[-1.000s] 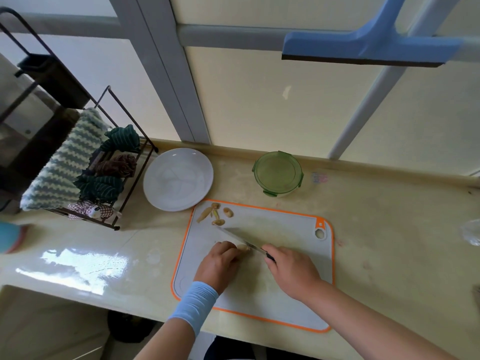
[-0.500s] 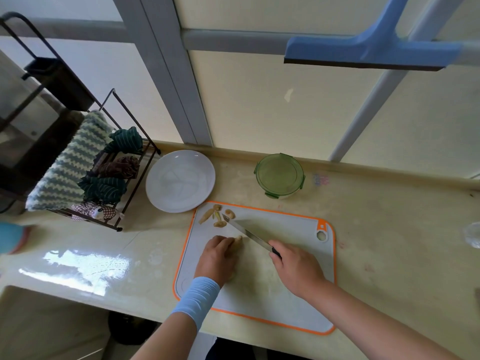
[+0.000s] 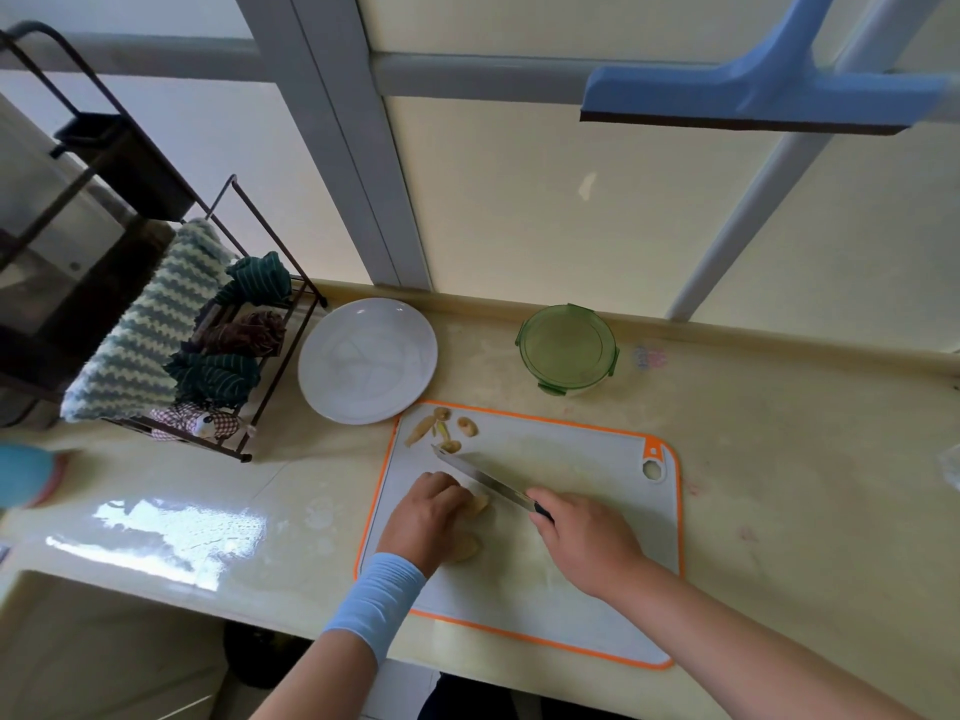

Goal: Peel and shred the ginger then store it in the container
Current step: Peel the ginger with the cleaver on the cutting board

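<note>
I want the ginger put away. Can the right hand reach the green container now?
Probably not yet: the right hand grips the knife, though nothing blocks the way to the green container.

The pale yellow ginger (image 3: 479, 505) lies flat, pinned under the fingertips (image 3: 457, 490) of the left hand (image 3: 426, 517); the green lidded container (image 3: 567, 349) stands well beyond them.

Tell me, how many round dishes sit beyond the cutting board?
2. A white plate lies by the far left corner of the cutting board; a green lidded container stands past its far edge. None looks hidden.
</note>
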Demonstrator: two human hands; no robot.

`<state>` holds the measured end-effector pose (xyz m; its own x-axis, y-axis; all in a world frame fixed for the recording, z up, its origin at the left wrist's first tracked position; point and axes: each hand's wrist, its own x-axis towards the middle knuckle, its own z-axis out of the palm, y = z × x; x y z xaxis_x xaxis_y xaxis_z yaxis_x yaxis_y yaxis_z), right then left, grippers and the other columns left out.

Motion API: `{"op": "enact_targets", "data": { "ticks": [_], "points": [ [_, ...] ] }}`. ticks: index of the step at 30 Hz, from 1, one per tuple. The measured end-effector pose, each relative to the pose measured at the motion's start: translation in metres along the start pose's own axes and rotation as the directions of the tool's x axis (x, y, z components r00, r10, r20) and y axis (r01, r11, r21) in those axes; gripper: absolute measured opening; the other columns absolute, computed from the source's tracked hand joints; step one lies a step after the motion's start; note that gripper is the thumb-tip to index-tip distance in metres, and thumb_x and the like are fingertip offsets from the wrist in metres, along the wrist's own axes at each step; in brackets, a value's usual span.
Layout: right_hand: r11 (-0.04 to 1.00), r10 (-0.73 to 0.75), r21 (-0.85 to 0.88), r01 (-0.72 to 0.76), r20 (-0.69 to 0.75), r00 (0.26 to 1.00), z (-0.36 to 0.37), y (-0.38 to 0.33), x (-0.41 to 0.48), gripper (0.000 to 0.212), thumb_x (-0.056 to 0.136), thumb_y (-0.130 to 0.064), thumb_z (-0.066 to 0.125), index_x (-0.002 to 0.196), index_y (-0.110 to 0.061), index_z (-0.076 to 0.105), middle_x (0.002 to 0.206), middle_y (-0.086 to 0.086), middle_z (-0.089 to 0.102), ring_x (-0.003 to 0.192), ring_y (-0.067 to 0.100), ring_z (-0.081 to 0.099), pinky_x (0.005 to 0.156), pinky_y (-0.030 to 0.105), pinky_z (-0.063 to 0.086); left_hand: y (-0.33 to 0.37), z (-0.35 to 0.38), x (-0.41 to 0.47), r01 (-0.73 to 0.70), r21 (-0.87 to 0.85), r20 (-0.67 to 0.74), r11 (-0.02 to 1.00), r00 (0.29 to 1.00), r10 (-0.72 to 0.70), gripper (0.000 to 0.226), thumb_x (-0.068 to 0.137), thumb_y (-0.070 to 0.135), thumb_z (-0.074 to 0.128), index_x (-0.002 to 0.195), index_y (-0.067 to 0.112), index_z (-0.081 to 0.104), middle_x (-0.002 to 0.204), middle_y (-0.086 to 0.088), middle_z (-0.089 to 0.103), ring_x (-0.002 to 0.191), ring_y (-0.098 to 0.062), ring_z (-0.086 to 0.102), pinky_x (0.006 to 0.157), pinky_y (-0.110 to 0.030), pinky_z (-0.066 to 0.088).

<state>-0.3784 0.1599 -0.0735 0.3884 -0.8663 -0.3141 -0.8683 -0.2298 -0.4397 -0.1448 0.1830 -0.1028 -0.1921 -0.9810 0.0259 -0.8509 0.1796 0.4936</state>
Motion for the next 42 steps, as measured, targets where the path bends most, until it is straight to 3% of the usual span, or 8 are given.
{"op": "enact_targets", "data": {
  "ticks": [5,10,13,18,27,32,37,42],
  "points": [
    [0.997,-0.070,-0.039,0.068,-0.058,0.996,0.003,0.001,-0.002,0.033,0.103,-0.040,0.035,0.132,-0.034,0.047,0.108,-0.005,0.066,0.096,0.026,0.063,0.072,0.038,0.051,-0.001,0.006,-0.002,-0.104,0.039,0.029,0.994,0.994,0.102,0.027,0.066,0.028,0.077,0.091,0.018,0.076,0.082,0.003,0.062,0.076,-0.017,0.053,0.054,-0.025,0.052],
    [0.968,-0.177,-0.202,0.147,-0.142,0.974,0.005,-0.010,-0.008,0.029,0.093,-0.040,0.038,0.117,-0.035,0.053,0.069,-0.004,0.059,0.047,0.024,0.059,0.035,0.033,0.044,-0.005,0.010,-0.003,-0.114,0.026,0.004,0.993,0.994,0.114,0.029,0.060,0.030,0.075,0.085,0.016,0.078,0.085,0.002,0.067,0.082,-0.014,0.053,0.052,-0.024,0.053],
    [0.945,-0.210,-0.284,0.160,-0.155,0.965,0.006,-0.017,-0.015,0.024,0.090,-0.034,0.054,0.114,-0.033,0.057,0.064,-0.003,0.052,0.038,0.024,0.052,0.031,0.029,0.038,-0.004,0.013,-0.005,-0.071,-0.007,0.007,0.997,0.997,0.071,0.047,0.045,0.019,0.092,0.089,0.018,0.078,0.094,0.002,0.070,0.089,-0.016,0.057,0.053,-0.026,0.056],
    [0.950,-0.126,-0.301,0.082,-0.130,0.983,0.014,-0.021,-0.028,0.063,0.064,-0.022,0.087,0.116,-0.031,0.053,0.061,-0.002,0.050,0.033,0.024,0.046,0.032,0.027,0.027,-0.002,0.015,-0.004,-0.039,-0.021,-0.049,0.999,0.998,0.038,0.050,0.043,0.009,0.095,0.089,0.017,0.078,0.096,0.000,0.071,0.091,-0.014,0.052,0.056,-0.025,0.056],
    [0.944,-0.057,-0.327,0.040,-0.042,0.997,0.011,-0.022,-0.025,0.065,0.058,-0.022,0.086,0.113,-0.032,0.051,0.055,-0.003,0.051,0.034,0.021,0.048,0.037,0.026,0.019,-0.002,0.018,-0.004,-0.023,-0.045,-0.074,0.999,0.997,0.019,0.053,0.041,0.010,0.095,0.091,0.019,0.077,0.096,0.001,0.071,0.089,-0.013,0.051,0.056,-0.023,0.054],
    [0.970,-0.099,-0.225,0.097,0.006,0.995,0.010,-0.018,-0.020,0.039,0.096,-0.020,0.047,0.132,-0.032,0.039,0.086,0.001,0.064,0.071,0.032,0.065,0.051,0.034,0.036,-0.005,0.023,-0.002,-0.025,-0.034,-0.102,0.999,0.995,0.022,0.043,0.050,0.007,0.095,0.088,0.018,0.077,0.093,0.003,0.070,0.087,-0.013,0.051,0.056,-0.022,0.053],
    [0.985,-0.102,-0.132,0.108,0.056,0.993,0.000,-0.012,-0.017,0.028,0.104,-0.029,0.031,0.131,-0.032,0.037,0.100,0.003,0.066,0.086,0.034,0.064,0.061,0.039,0.045,-0.007,0.021,-0.001,-0.080,0.000,-0.127,0.997,0.989,0.079,0.026,0.068,0.033,0.071,0.088,0.018,0.078,0.091,0.003,0.070,0.087,-0.011,0.051,0.054,-0.024,0.055],
    [0.989,-0.092,-0.109,0.101,0.080,0.993,-0.006,-0.011,-0.015,0.026,0.103,-0.030,0.032,0.127,-0.030,0.041,0.099,0.006,0.066,0.086,0.036,0.062,0.060,0.038,0.042,-0.007,0.020,0.000,-0.083,-0.005,-0.078,0.997,0.993,0.083,0.058,0.038,0.020,0.099,0.092,0.018,0.078,0.092,0.003,0.070,0.088,-0.010,0.050,0.056,-0.020,0.053]
  ]
}}
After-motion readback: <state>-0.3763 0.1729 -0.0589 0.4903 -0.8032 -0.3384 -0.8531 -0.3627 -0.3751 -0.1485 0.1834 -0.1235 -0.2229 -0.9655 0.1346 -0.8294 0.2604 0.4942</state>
